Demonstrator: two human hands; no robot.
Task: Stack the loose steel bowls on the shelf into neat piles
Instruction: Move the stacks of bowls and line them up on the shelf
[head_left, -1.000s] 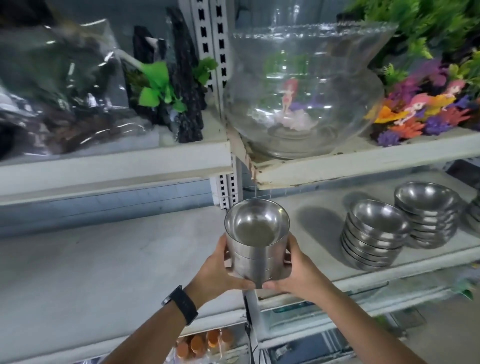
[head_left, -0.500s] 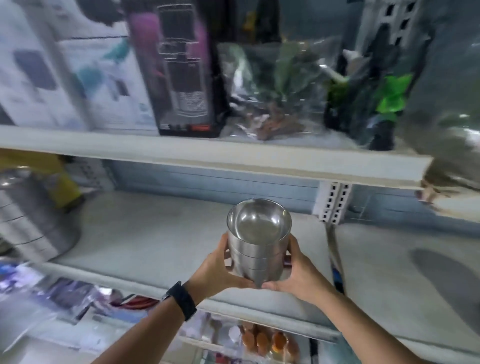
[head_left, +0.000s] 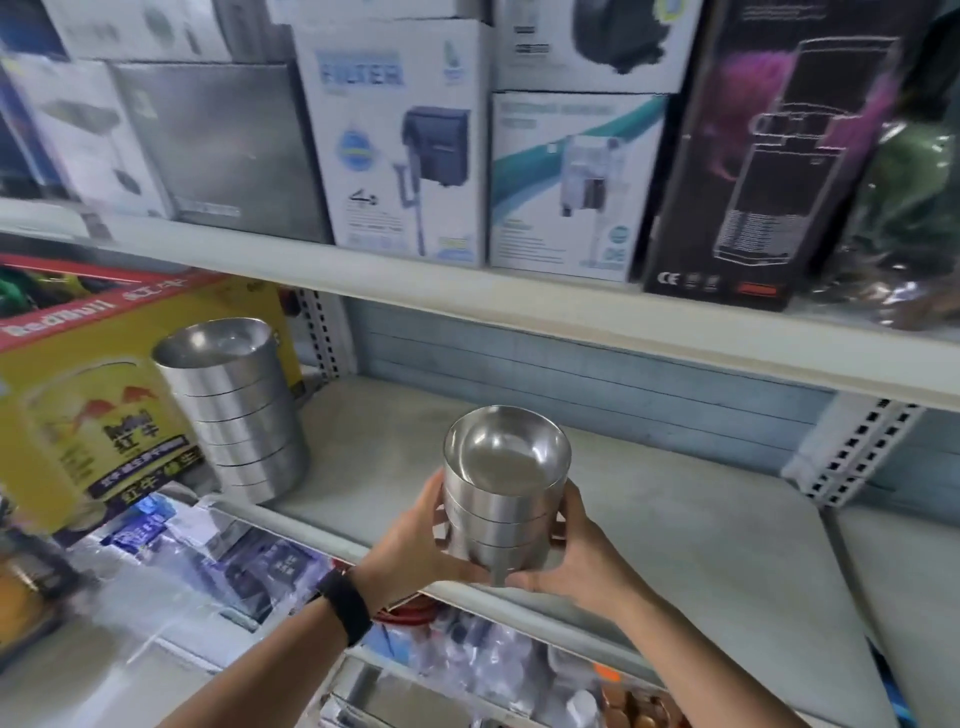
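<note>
Head view: left hand and right hand cup bowl stack, grip clamped.

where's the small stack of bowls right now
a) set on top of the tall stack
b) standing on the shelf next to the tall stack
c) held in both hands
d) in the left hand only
c: the left hand and right hand both grip the small stack, well apart from the tall stack.

One head-worn view, looking forward and slightly down, close to the shelf.
</note>
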